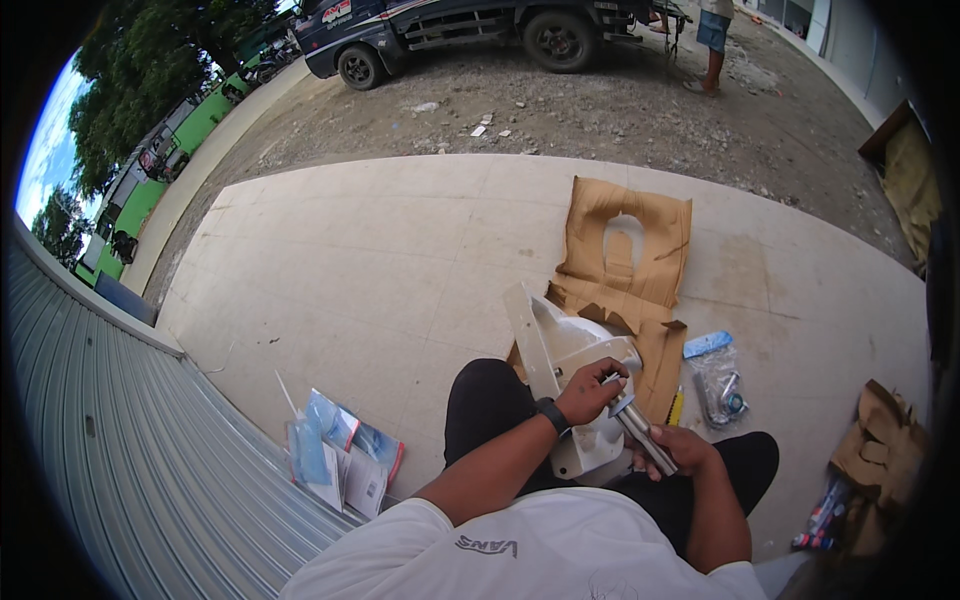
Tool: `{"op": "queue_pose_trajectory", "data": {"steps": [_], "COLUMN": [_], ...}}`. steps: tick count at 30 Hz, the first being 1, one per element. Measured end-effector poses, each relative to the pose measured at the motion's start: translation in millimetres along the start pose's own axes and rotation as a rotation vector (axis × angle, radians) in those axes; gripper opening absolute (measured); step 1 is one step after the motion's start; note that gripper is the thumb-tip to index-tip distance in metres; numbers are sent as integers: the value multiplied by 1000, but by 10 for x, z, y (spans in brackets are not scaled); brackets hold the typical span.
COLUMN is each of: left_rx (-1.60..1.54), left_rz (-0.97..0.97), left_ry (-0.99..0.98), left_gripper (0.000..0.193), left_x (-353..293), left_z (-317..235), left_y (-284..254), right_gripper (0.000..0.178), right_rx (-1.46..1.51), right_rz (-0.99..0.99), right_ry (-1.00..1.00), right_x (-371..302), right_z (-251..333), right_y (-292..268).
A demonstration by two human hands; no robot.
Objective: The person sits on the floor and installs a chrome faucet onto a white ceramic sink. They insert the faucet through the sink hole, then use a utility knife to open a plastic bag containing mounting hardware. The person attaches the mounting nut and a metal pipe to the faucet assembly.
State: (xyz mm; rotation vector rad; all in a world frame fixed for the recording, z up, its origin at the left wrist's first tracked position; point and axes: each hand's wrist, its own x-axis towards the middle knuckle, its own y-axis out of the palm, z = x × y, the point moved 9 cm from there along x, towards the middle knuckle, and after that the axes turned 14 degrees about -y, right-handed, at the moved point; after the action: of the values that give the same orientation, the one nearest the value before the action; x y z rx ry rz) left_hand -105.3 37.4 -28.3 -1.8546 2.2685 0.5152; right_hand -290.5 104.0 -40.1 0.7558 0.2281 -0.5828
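A shiny metal tube with a wide collar [638, 431] lies slantwise between my hands, over my lap. My left hand [592, 391], with a dark band on its wrist, is closed round its upper end at the collar. Lower down, my right hand [680, 451] has its fingers wrapped round the tube. Behind and beneath them a white basin-like piece [548, 345] with flat edges and small holes rests tilted against my legs. My forearms and hands cover part of it.
Torn brown cardboard [628, 240] lies ahead on the tiles. To the right are a yellow-handled tool [676, 406], a clear bag of fittings [722, 390] and more cardboard [878, 440]. Plastic packets and papers [345, 465] lie left, near a corrugated shutter [110, 430]. A truck [450, 30] and a person [713, 40] are beyond.
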Motion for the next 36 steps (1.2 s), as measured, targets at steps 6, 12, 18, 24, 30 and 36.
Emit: {"op": "queue_pose_trajectory", "data": {"steps": [6,12,18,24,30,36], "left_rx": [222,179,170,290,209,364], "left_rz": [-212,-204,-191,-116,15,-181], "left_ry": [-94,-62,-51,-18,62,13], "left_gripper": [19,18,17,17,17,22], "left_x": [-1,0,14,-42,-113,-52], "left_z": [61,49,122,52,-17,51], "left_y": [-131,-107,-74,44,211,84], "right_gripper": [45,33,35,35,44,51], "right_rx": [-1287,-500,-637,-740,-316,-1372], "right_rz": [-324,-303,-288,-191,-201,-460], "right_ry": [-527,-99,-224,-48,-60,-354], "right_x": [-67,-3,37,144,182,105], "right_z": [591,223,223,13,-6,470], "right_y": [81,-246,-251,-142,-136,32]}}
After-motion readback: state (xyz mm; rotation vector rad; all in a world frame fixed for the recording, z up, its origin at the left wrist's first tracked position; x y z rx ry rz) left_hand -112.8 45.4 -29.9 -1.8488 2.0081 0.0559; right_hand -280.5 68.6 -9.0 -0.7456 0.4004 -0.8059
